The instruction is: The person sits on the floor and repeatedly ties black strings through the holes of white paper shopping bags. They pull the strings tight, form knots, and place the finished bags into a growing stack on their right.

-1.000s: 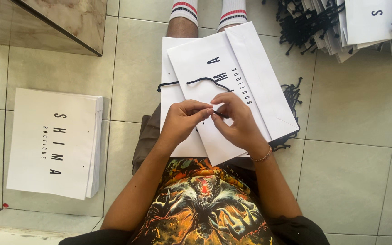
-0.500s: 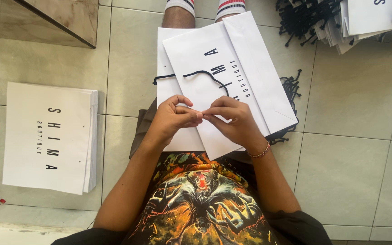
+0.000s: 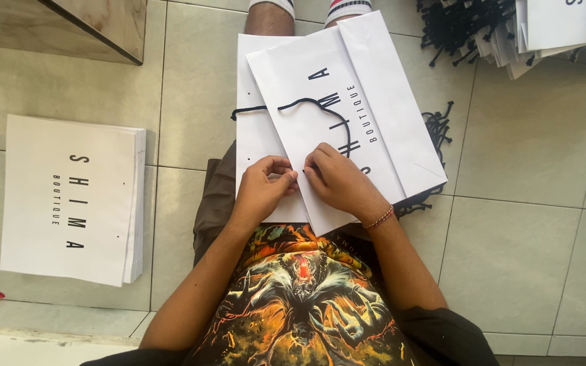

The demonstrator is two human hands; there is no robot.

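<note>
Head view, looking straight down on your lap: a white paper bag (image 3: pixel 347 129) lies flat and tilted across your knees, dark lettering facing up, on top of a second white bag (image 3: pixel 256 135) whose left edge shows beneath it; a black cord handle (image 3: pixel 320 108) loops across the upper bag's face, one end running off towards the lower bag's left edge, the other dropping to your hands; your left hand (image 3: pixel 262 190) and right hand (image 3: pixel 337 179) meet at the bag's near edge, fingertips almost touching; the fingers of both hands are pressed together in a pinch at the cord's lower end, though the cord itself is too thin there to see clearly between them; a beaded bracelet (image 3: pixel 380 218) circles your right wrist; below, a dark shirt with an orange printed figure (image 3: pixel 300 298) fills the bottom of the frame; outward on the tiled floor (image 3: pixel 530 203), a stack of flat white bags (image 3: pixel 69 196) lies to your left, well apart from your lap; a bundle of loose black cords (image 3: pixel 459 27) and more white bags (image 3: pixel 564 27) sit at upper right; a wooden furniture corner (image 3: pixel 103 20) shows at upper left.
</note>
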